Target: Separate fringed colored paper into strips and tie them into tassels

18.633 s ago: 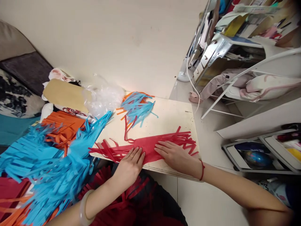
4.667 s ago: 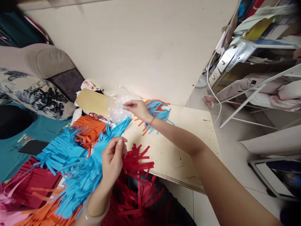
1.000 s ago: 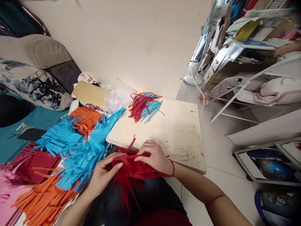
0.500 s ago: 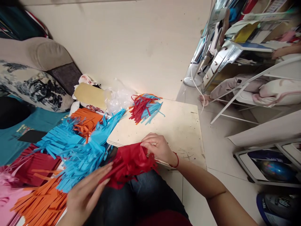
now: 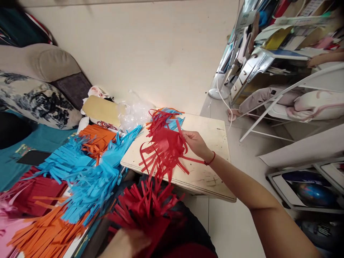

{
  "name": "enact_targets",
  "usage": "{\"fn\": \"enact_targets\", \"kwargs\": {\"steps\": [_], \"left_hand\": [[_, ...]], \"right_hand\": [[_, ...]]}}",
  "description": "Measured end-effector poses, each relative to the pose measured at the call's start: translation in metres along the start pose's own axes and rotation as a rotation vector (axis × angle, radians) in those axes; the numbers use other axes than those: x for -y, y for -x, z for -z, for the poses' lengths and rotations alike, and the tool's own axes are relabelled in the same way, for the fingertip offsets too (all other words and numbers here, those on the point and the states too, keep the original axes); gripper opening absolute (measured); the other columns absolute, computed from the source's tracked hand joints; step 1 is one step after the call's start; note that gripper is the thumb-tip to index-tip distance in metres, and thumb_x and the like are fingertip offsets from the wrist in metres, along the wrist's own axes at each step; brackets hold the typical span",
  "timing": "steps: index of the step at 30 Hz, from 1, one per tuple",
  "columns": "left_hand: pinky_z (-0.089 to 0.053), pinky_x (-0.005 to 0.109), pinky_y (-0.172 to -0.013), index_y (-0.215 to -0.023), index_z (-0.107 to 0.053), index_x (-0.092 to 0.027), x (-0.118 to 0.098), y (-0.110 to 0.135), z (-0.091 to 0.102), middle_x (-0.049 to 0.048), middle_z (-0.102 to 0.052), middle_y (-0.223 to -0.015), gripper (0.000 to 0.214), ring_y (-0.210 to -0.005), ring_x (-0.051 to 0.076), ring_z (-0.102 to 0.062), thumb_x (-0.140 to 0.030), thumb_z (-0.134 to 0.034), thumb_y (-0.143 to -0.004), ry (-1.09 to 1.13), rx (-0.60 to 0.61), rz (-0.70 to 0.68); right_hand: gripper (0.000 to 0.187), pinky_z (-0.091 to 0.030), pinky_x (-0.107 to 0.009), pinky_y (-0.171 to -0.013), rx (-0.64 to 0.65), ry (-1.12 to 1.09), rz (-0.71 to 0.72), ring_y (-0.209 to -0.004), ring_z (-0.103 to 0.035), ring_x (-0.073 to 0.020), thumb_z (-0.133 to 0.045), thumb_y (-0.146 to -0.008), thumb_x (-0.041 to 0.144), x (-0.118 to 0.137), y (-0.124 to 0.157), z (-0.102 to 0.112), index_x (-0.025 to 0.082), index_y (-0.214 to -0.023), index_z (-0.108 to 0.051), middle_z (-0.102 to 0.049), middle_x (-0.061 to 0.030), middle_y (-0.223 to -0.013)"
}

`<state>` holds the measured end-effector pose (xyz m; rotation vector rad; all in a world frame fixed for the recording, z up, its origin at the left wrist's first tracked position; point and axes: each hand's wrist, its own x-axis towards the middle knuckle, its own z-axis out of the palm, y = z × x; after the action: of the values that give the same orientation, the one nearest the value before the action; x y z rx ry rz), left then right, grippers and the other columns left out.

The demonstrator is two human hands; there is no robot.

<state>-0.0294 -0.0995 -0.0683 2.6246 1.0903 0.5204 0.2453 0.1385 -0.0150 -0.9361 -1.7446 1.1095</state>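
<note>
My right hand (image 5: 195, 142) pinches a piece of red fringed paper (image 5: 165, 149) and holds it above the wooden board (image 5: 212, 143), close to the pile of red and blue cut strips (image 5: 166, 118) at the board's far edge. My left hand (image 5: 126, 243) is low at the bottom edge, blurred, against a second bunch of red fringed paper (image 5: 145, 208) lying on my lap; its fingers do not show clearly.
Blue fringed paper (image 5: 88, 172), orange fringed paper (image 5: 48, 229) and dark red sheets (image 5: 34, 190) lie in heaps to the left. Crumpled clear plastic (image 5: 134, 113) and a tan envelope (image 5: 100, 109) sit by the wall. A white folding chair (image 5: 295, 96) and cluttered shelves stand right.
My right hand has lifted one red fringed piece from my lap and carried it up and forward over the board towards the strip pile. My left hand has dropped lower with the other red bunch.
</note>
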Motion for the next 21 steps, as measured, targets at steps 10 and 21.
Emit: {"fn": "enact_targets", "kwargs": {"steps": [10,21], "left_hand": [[-0.051,0.026,-0.072,-0.1,-0.062,-0.016,0.066,-0.181,0.064,0.0041,-0.066,-0.085,0.021,-0.079,0.015,-0.063,-0.022,-0.045,-0.09,-0.057,-0.483,0.101],[-0.047,0.027,-0.069,-0.105,-0.06,-0.016,0.103,-0.156,0.097,0.0076,-0.064,-0.082,0.022,-0.074,0.017,-0.063,-0.018,-0.041,-0.094,-0.645,-0.47,-0.109]], "right_hand": [[0.054,-0.044,-0.035,-0.101,0.096,-0.154,0.017,-0.116,-0.055,-0.02,-0.041,-0.089,0.062,0.008,-0.007,0.0,0.02,-0.116,-0.061,-0.057,-0.0101,-0.129],[0.07,-0.056,-0.03,-0.076,0.559,-0.749,-0.459,-0.086,-0.067,-0.0174,-0.04,-0.083,0.073,-0.007,-0.006,-0.017,0.013,-0.114,-0.059,-0.069,-0.0123,-0.102]]}}
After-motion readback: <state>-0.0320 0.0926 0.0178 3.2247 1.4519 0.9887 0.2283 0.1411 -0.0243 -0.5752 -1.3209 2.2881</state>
